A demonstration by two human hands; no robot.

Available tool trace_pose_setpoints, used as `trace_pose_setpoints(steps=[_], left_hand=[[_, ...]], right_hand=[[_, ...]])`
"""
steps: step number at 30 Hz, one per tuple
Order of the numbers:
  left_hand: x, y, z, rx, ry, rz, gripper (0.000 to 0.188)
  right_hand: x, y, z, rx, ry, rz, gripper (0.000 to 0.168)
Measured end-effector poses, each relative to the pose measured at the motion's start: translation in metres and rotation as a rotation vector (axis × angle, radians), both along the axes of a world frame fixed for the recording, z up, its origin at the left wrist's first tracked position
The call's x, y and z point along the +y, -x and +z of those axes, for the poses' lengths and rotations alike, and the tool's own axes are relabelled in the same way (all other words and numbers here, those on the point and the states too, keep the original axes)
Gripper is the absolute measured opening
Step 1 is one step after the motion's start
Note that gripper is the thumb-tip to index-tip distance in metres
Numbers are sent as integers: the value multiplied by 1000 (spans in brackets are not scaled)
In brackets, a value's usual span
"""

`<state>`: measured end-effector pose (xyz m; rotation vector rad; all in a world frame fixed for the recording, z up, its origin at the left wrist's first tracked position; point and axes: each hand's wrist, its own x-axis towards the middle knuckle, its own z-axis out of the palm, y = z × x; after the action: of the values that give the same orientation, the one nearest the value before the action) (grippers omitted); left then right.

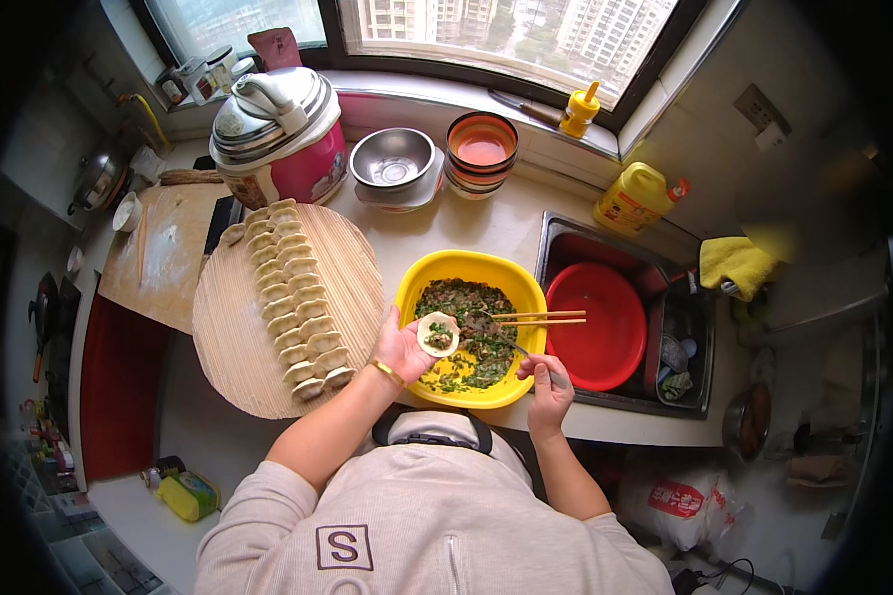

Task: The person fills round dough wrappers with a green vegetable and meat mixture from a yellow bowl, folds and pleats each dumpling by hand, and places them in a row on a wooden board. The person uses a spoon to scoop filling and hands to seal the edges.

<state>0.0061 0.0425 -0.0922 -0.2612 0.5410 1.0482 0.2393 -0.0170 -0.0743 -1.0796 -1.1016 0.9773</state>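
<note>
On the fingers of my left hand [408, 348] lies a round dough wrapper [437, 335] with a small heap of chopped green and meat filling on it. My right hand [549, 390] grips the handle of a metal spoon [507, 341], whose bowl is at the filling [484, 357] in a yellow plastic basin [530, 286]. A pair of wooden chopsticks [558, 318] juts over the basin's right rim. To the left, two rows of folded dumplings [289, 297] cross a round tray of pale reed or wood [227, 349].
Behind stand a pink and silver electric cooker [283, 141], a steel bowl [392, 158] and stacked orange bowls [482, 149]. At right, a red basin [595, 327] sits in the sink [703, 372]. A floured wooden board [167, 253] bears a rolling pin [143, 245] at far left.
</note>
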Motion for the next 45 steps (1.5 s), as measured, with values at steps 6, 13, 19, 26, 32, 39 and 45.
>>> trace_pose_setpoints(steps=[6, 13, 19, 26, 32, 39, 45], left_hand=[[-1, -1, 6, -7, -22, -22, 88], [-1, -3, 5, -3, -38, -43, 87], [-2, -7, 2, 26, -16, -25, 86], [-2, -4, 12, -35, -28, -7, 82], [-1, -3, 11, -44, -29, -2, 83], [-2, 0, 3, -43, -48, -1, 83], [0, 11, -6, 26, -34, 79, 82]], right_hand=[[-2, 18, 17, -95, -76, 188, 14], [-3, 22, 17, -25, -20, 156, 13], [-5, 32, 22, -169, -31, 217, 15], [1, 12, 26, 7, 11, 68, 14], [0, 16, 24, -79, -72, 104, 12], [2, 20, 18, -86, -57, 189, 13], [10, 6, 13, -83, 101, 55, 15]])
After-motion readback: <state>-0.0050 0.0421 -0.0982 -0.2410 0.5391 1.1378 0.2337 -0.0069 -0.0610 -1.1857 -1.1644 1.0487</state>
